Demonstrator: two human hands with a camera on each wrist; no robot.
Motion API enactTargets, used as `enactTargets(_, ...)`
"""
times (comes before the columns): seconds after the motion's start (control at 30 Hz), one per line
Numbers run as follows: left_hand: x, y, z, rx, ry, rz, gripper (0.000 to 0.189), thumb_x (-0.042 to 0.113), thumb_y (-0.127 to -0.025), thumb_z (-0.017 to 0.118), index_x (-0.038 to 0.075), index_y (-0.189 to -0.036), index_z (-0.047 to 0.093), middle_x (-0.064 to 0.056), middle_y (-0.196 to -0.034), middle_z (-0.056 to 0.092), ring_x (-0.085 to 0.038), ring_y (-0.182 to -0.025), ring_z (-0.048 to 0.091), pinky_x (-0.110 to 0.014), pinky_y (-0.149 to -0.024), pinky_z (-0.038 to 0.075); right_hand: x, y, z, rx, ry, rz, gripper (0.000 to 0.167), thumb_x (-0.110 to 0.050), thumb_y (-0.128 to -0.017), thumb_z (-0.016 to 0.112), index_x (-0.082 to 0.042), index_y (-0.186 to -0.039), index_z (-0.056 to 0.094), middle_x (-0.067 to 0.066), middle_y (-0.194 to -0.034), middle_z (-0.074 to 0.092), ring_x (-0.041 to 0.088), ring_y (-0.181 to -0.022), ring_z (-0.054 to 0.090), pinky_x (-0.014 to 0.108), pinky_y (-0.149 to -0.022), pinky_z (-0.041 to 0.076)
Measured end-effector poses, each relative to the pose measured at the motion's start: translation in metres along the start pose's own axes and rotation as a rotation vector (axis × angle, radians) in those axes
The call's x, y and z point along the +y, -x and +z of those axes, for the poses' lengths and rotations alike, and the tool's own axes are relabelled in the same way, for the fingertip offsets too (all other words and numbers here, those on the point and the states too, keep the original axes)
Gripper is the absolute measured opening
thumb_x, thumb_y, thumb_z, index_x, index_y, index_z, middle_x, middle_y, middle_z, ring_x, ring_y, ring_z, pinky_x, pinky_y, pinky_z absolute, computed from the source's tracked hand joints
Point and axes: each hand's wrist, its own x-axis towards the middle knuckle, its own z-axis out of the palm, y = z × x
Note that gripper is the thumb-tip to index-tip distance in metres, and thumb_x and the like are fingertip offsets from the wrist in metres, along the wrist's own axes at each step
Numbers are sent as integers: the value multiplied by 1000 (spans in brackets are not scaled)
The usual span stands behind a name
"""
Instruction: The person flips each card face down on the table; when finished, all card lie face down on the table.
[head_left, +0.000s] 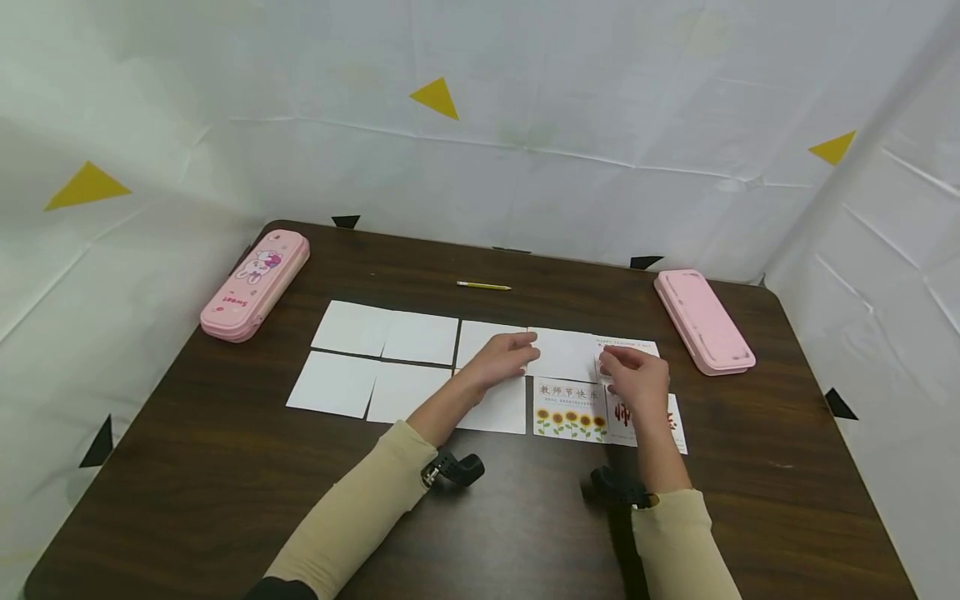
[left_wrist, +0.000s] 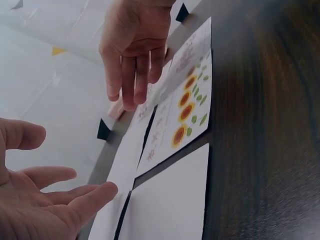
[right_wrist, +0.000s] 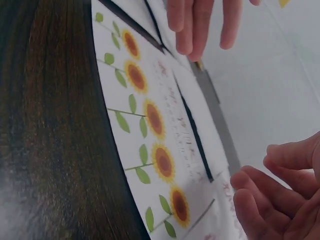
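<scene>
Two rows of cards lie on the dark wooden table. My left hand (head_left: 501, 358) hovers over the blank white cards (head_left: 491, 404) in the middle, its fingers spread and holding nothing. Over the right end is my right hand (head_left: 639, 382), fingers loosely bent and empty in the right wrist view. It partly hides a card with red characters (head_left: 675, 421) and, behind that, a card with small printed text (head_left: 633, 343). Between the hands, in the near row, lies a sunflower card (head_left: 570, 410), its row of yellow flowers clear in the right wrist view.
A pink pencil case (head_left: 257, 283) with a cartoon rabbit stands at the table's back left. Another pink case (head_left: 705, 322) lies at the right. Behind the cards is a yellow pencil (head_left: 483, 286). White sheeting (head_left: 525, 200) hangs along the table's back edge.
</scene>
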Motion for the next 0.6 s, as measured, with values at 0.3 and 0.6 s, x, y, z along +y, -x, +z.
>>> enactTargets(0.3, -1, 36, 1, -129, 115, -43, 53, 21, -101, 51, -3, -147, 40, -22, -149, 41, -35, -132, 46, -44, -104, 43, 7, 36, -24, -136, 31, 47, 40, -24, -95, 66, 0, -127, 65, 22, -119, 66, 20, -87, 72, 26, -65, 57)
enactTargets(0.6, -14, 57, 6, -204, 224, -99, 56, 20, -101, 53, -4, -148, 36, -23, -147, 42, -35, -132, 46, -44, -104, 43, 21, 51, -24, -155, 108, 20, 39, -23, -94, 68, 1, -124, 66, 20, -112, 69, 18, -82, 71, 23, -61, 55)
